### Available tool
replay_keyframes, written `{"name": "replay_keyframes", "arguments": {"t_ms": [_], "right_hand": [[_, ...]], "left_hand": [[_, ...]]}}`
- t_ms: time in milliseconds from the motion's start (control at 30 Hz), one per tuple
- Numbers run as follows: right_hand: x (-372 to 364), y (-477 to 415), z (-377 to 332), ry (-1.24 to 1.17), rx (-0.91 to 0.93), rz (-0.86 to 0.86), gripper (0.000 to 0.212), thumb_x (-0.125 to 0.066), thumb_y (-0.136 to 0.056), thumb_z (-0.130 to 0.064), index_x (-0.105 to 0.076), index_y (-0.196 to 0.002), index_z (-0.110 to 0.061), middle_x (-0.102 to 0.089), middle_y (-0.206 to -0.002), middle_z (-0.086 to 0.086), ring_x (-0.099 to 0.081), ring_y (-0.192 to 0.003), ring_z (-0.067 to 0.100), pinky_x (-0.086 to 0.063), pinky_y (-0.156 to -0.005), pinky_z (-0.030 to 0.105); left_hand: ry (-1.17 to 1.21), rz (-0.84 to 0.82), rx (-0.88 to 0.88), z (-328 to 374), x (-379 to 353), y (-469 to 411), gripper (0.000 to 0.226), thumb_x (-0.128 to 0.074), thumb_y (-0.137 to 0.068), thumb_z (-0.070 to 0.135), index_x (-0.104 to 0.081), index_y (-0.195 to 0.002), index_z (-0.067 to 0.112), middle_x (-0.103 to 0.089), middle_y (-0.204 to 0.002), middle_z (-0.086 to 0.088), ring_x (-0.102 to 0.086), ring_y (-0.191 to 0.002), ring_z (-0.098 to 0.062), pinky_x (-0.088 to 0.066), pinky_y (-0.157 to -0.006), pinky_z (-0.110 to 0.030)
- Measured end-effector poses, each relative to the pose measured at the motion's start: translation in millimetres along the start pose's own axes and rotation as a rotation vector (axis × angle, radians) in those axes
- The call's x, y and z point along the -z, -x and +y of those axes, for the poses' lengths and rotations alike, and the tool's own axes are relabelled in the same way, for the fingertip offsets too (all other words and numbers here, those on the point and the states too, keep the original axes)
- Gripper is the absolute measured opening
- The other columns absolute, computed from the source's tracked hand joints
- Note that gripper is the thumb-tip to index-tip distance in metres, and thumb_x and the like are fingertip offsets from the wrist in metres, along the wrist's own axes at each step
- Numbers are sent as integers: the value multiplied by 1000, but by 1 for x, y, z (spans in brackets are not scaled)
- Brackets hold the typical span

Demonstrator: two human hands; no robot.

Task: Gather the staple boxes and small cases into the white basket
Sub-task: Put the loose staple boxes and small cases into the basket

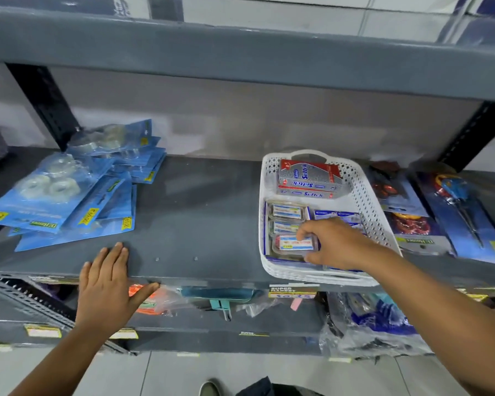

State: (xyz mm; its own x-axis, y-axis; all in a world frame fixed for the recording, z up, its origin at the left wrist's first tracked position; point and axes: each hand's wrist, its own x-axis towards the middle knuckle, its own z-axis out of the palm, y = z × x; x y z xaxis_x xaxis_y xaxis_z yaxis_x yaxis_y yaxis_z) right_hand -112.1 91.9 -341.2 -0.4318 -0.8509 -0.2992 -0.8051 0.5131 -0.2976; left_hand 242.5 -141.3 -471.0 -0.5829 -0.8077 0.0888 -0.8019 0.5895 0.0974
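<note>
A white perforated basket [366,195] stands on the grey shelf [200,212], right of centre. At its far end lie red and silver staple boxes [309,178]. Nearer me, several small clear cases [286,212] with blue-and-white labels lie in a row. My right hand [332,244] reaches into the basket, thumb and fingers closed on the nearest small case [293,243], which has a red inside. My left hand [109,284] rests flat and open on the shelf's front edge, holding nothing.
Blue blister packs of clear tape rolls [69,190] pile up at the shelf's left. Packaged scissors and tools [452,212] lie right of the basket. A lower shelf holds bagged goods [369,324]. Black uprights stand at both back corners.
</note>
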Motion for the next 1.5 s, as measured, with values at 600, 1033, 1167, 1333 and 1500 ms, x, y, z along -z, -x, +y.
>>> {"name": "replay_keyframes", "arguments": {"t_ms": [600, 1033, 1167, 1333, 1500], "right_hand": [[-4, -1, 4, 123, 193, -1, 45, -75, -75, -24, -67, -119, -25, -60, -125, -3, -57, -113, 19, -46, -100, 35], [-2, -4, 15, -30, 203, 37, 42, -79, -72, -22, -69, -113, -19, -67, -101, -8, -61, -89, 12, -50, -87, 26], [-3, -7, 22, -94, 187, 1, 30, -77, -74, -18, -76, -104, -19, -74, -106, 3, -68, -80, 10, -57, -84, 34], [-5, -8, 20, -33, 225, -22, 27, -76, -78, -20, -76, -105, -19, -68, -118, -3, -64, -92, 9, -50, -88, 23], [-11, -8, 25, 12, 256, 10, 26, -75, -81, -26, -75, -106, -23, -56, -117, -11, -49, -105, 6, -40, -97, 24]], "left_hand": [[-20, -22, 4, 3, 3, 2, 111, -22, -73, 86, -44, -138, -1, -45, -148, -19, -37, -138, -41, -26, -110, -60], [-20, -17, 5, 2, 2, 2, 105, -32, -72, 80, -44, -137, -1, -45, -147, -21, -37, -138, -43, -26, -110, -62], [-35, -14, 5, 2, 2, 1, 104, -34, -72, 79, -44, -138, -1, -45, -147, -21, -37, -138, -43, -25, -111, -61], [-30, -10, 5, 2, 2, 1, 104, -34, -72, 79, -43, -139, 0, -44, -148, -21, -36, -138, -43, -24, -111, -61], [-30, -9, 3, 2, 2, 1, 105, -31, -73, 81, -42, -139, 0, -44, -148, -21, -37, -138, -44, -24, -111, -62]]}}
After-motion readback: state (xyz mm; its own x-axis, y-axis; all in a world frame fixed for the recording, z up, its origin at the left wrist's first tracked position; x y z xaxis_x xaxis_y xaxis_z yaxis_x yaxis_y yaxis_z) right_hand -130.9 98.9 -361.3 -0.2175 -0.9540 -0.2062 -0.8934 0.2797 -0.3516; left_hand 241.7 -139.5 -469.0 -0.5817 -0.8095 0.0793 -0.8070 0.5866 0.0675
